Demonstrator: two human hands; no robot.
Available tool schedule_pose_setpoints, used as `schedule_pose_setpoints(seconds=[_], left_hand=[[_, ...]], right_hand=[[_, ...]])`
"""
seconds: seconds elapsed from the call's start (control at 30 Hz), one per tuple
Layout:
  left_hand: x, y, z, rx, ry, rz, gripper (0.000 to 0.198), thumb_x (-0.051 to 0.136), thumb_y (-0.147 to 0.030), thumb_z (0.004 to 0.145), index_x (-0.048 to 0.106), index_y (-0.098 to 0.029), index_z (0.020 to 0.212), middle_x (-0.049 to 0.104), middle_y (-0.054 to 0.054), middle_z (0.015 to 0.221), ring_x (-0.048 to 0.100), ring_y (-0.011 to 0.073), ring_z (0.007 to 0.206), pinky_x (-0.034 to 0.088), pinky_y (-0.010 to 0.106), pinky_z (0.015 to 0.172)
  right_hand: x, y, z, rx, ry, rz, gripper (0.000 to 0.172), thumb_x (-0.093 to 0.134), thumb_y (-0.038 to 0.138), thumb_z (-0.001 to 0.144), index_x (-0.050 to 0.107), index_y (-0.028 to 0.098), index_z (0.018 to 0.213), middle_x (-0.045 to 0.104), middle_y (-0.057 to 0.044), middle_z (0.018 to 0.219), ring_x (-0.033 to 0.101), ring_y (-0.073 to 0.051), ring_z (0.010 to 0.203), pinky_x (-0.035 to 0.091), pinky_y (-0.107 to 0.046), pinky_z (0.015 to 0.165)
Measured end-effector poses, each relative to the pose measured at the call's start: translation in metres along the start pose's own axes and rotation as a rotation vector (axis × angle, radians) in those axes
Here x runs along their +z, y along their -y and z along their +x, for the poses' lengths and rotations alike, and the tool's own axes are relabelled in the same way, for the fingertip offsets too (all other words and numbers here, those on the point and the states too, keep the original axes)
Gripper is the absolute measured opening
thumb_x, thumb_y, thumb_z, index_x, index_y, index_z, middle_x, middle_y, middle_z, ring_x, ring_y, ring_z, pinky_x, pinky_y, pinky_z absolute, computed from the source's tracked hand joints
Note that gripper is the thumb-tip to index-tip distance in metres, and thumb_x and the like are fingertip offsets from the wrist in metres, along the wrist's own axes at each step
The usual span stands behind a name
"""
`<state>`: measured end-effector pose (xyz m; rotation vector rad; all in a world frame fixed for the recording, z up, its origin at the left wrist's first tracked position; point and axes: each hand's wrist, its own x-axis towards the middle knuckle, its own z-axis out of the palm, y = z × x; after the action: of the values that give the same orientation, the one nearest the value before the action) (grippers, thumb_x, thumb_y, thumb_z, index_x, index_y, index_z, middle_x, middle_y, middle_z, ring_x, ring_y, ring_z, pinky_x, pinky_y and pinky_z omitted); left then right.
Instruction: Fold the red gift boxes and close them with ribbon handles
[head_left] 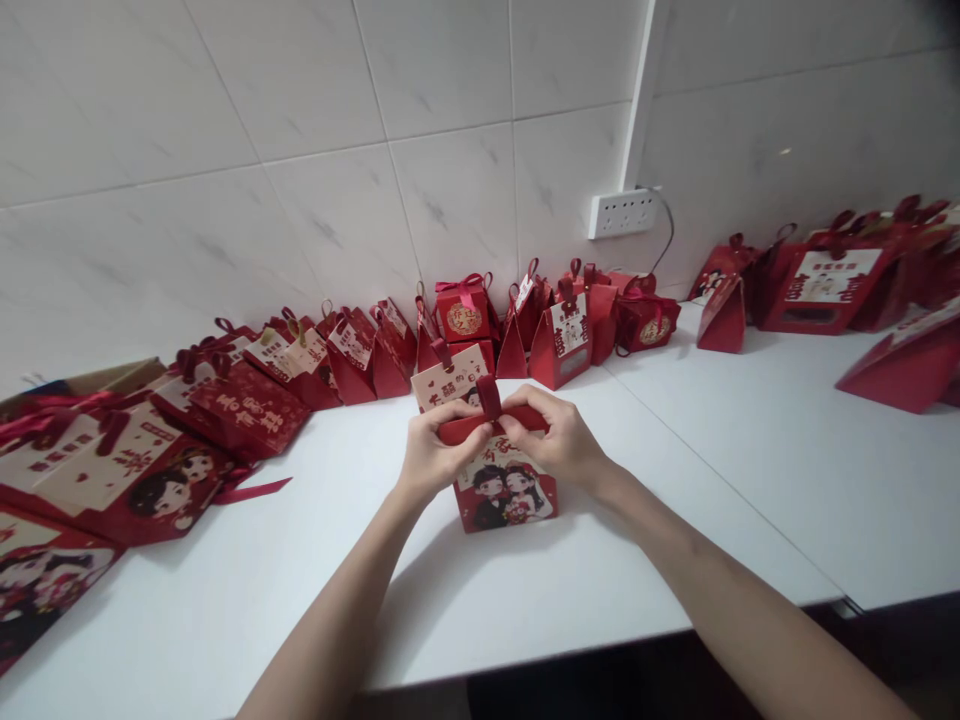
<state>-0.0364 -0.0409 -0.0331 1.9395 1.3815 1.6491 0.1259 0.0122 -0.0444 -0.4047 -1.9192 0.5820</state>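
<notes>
A red gift box with a cartoon bride and groom on its front stands upright on the white table. Both hands are at its top edge. My left hand pinches the left end of the top fold, thumb in front and fingers behind. On the right end, my right hand grips the same fold in a like way. Between the thumbs a dark red ribbon loop sticks up from the fold. A cream tag with red writing shows behind the hands, its lower part hidden.
Several finished-looking red gift boxes line the wall, among them a cube-shaped box with a bow. More boxes crowd the left and right. A loose ribbon end lies on the white table. A power socket is on the tiled wall.
</notes>
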Motion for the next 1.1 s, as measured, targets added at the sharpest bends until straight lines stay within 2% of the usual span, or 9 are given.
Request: schedule_pose_setpoints(seconds=[0.4,0.67,0.73,0.83,0.87,0.9,0.97,1.0,1.1], left_hand=[[0.000,0.002,0.000,-0.053,0.027,-0.072,0.015,0.066,-0.030,0.072,0.067,-0.015,0.071,0.070,0.005,0.072,0.061,0.0147,0.064,0.048,0.024,0.059],[0.001,-0.002,0.000,-0.065,0.030,-0.098,0.014,0.065,-0.028,0.075,0.071,-0.015,0.076,0.071,0.004,0.076,0.064,0.0162,0.069,0.050,0.026,0.064],[0.001,-0.001,0.000,-0.069,0.024,-0.097,0.016,0.066,-0.030,0.075,0.071,-0.015,0.076,0.071,0.004,0.075,0.063,0.0160,0.068,0.049,0.026,0.063],[0.002,0.002,-0.001,-0.093,-0.009,-0.090,0.017,0.067,-0.032,0.074,0.070,-0.015,0.075,0.070,0.004,0.075,0.062,0.0150,0.065,0.046,0.024,0.060],[0.002,0.004,-0.001,-0.111,-0.018,-0.098,0.018,0.068,-0.033,0.074,0.070,-0.015,0.074,0.070,0.004,0.075,0.061,0.0150,0.065,0.046,0.024,0.059],[0.002,0.006,-0.002,-0.132,-0.018,-0.122,0.020,0.067,-0.035,0.074,0.070,-0.015,0.076,0.070,0.005,0.077,0.062,0.0157,0.066,0.046,0.024,0.060],[0.002,0.012,-0.003,-0.159,-0.002,-0.240,0.029,0.066,-0.041,0.076,0.070,-0.015,0.087,0.071,0.007,0.086,0.065,0.0190,0.076,0.049,0.027,0.066],[0.002,0.015,-0.004,-0.163,0.012,-0.325,0.036,0.064,-0.045,0.076,0.069,-0.016,0.097,0.071,0.008,0.095,0.065,0.0215,0.084,0.050,0.029,0.071],[0.005,0.020,-0.006,-0.141,0.062,-0.565,0.061,0.060,-0.055,0.076,0.053,-0.022,0.128,0.061,0.010,0.124,0.061,0.0267,0.105,0.051,0.034,0.082]], right_hand=[[-0.001,0.003,0.000,0.022,0.000,0.054,0.007,0.056,0.021,0.083,0.061,0.019,0.086,0.066,-0.003,0.083,0.064,-0.016,0.079,0.051,-0.029,0.072],[-0.002,0.003,0.000,0.150,0.033,0.108,0.008,0.053,0.024,0.085,0.059,0.019,0.086,0.066,-0.003,0.085,0.063,-0.017,0.081,0.050,-0.028,0.068],[-0.003,0.001,-0.002,0.138,0.056,0.187,0.021,0.053,0.023,0.082,0.053,0.020,0.104,0.063,-0.003,0.087,0.062,-0.018,0.084,0.050,-0.029,0.068],[-0.007,-0.002,-0.003,0.130,0.132,0.288,0.061,0.054,0.020,0.076,0.030,0.020,0.132,0.062,-0.002,0.090,0.061,-0.018,0.081,0.049,-0.032,0.070],[-0.009,-0.003,-0.003,0.151,0.151,0.284,0.063,0.054,0.019,0.074,0.031,0.020,0.132,0.062,-0.002,0.089,0.061,-0.018,0.078,0.049,-0.032,0.070],[-0.010,-0.004,-0.002,0.190,0.153,0.276,0.056,0.056,0.018,0.072,0.040,0.019,0.126,0.063,-0.001,0.086,0.060,-0.017,0.074,0.047,-0.031,0.069],[-0.013,-0.008,0.002,0.348,0.068,0.333,0.030,0.061,0.020,0.069,0.057,0.018,0.098,0.062,0.001,0.075,0.057,-0.015,0.067,0.045,-0.028,0.064],[-0.014,-0.011,0.004,0.451,-0.026,0.423,0.019,0.064,0.021,0.067,0.058,0.018,0.085,0.062,0.001,0.070,0.056,-0.015,0.064,0.043,-0.026,0.061],[-0.014,-0.020,0.010,0.674,-0.306,0.707,0.019,0.066,0.032,0.066,0.056,0.019,0.074,0.062,0.001,0.065,0.058,-0.016,0.060,0.045,-0.027,0.057]])
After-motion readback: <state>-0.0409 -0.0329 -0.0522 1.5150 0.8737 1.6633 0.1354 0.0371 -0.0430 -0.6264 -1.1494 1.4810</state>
